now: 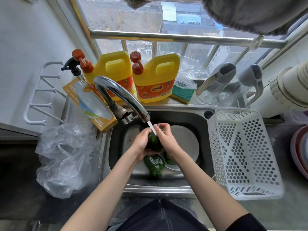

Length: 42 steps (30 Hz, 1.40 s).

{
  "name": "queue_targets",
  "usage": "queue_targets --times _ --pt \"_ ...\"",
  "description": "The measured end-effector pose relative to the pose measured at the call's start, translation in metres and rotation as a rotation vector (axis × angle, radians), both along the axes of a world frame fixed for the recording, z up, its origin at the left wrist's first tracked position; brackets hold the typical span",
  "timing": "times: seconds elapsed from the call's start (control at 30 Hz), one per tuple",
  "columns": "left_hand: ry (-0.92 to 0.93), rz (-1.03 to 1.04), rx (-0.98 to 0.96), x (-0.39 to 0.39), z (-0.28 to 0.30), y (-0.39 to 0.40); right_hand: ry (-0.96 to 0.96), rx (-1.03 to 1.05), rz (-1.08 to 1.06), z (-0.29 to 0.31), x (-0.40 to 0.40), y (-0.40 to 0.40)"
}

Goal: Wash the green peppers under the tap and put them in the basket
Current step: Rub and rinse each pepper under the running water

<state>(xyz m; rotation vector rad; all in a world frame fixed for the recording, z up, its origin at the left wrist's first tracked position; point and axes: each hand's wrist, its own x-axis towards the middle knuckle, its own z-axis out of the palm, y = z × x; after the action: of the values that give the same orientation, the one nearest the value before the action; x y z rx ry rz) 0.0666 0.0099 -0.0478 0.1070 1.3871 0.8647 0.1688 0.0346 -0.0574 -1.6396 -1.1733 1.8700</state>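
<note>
Your left hand (141,140) and right hand (166,139) form the grip, both curled round one green pepper (153,141) and pressing it from either side, fingers closed on it. That held pepper sits between your palms, directly under the tap (126,99), whose stream (152,128) lands on its upper end beside your right thumb. Its long axis runs roughly away from you, top end toward the spout.

Just below the grip, nearer to you, a second pepper (155,164) lies in the sink (116,147), its long axis pointing toward you and slightly right. A third pepper (169,160) shows partly under your right wrist, resting on a white plate (186,144) in the basin.

Right of the grip, the white basket (241,155) stands on the surface beside the sink rim, with nothing in it. Left of the grip, a clear plastic bag (66,155) slumps on the surface.

Beyond the grip, two yellow detergent jugs (155,77) and a sponge (183,94) stand at the window ledge.
</note>
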Motion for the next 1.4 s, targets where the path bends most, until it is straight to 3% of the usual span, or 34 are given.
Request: queue_targets --times 0.13,0.2,0.3,0.4,0.5,0.6,0.7,0.8,0.93,1.0,1.07,1.13,1.2,1.27,1.33,1.4 --pt "0.393 -0.116 0.237 0.017 -0.008 -0.005 -0.07 -0.008 -0.173 0.002 -0.005 0.006" --pt "0.538 -0.116 0.307 0.021 -0.006 -0.002 0.015 -0.154 -0.245 0.001 -0.011 0.008" --pt "0.601 -0.085 0.319 0.019 -0.007 0.008 0.211 -0.362 -0.324 -0.006 -0.02 0.003" --pt "0.484 -0.028 0.333 0.016 -0.001 0.012 0.012 -0.149 -0.306 -0.007 -0.022 0.006" --pt "0.357 0.109 0.259 0.018 0.0 0.014 -0.043 -0.001 -0.312 -0.005 -0.017 0.005" --pt "0.103 0.278 0.037 0.013 -0.002 0.017 -0.053 0.255 -0.208 -0.001 -0.013 -0.003" --pt "-0.151 0.123 -0.139 0.007 0.005 0.014 0.014 0.323 -0.168 -0.002 -0.01 -0.009" --pt "-0.276 0.012 -0.137 0.003 0.007 0.007 0.033 0.242 -0.181 -0.006 -0.005 -0.003" --pt "-0.304 -0.078 -0.098 -0.012 -0.001 0.003 -0.219 0.433 0.166 -0.005 -0.004 0.003" --pt "-0.207 -0.115 -0.028 -0.015 -0.007 0.004 -0.16 0.375 0.164 0.004 -0.003 0.005" --pt "-0.004 -0.163 0.034 -0.011 -0.012 0.006 0.049 0.185 0.159 0.008 0.001 0.006" --pt "0.111 -0.107 0.005 -0.006 -0.017 0.008 0.096 0.116 0.31 -0.002 0.007 0.004" --pt "0.025 -0.017 -0.01 -0.004 -0.023 0.007 0.039 0.143 0.403 -0.014 0.01 -0.001" --pt "-0.172 0.058 -0.041 -0.007 -0.027 0.001 -0.032 0.138 0.367 -0.024 0.017 -0.001" --pt "-0.328 0.118 -0.086 -0.012 -0.031 -0.007 -0.027 -0.008 0.221 -0.028 0.029 0.002" --pt "-0.365 0.118 -0.128 -0.011 -0.032 -0.012 -0.069 -0.088 0.0 -0.038 0.044 0.004"
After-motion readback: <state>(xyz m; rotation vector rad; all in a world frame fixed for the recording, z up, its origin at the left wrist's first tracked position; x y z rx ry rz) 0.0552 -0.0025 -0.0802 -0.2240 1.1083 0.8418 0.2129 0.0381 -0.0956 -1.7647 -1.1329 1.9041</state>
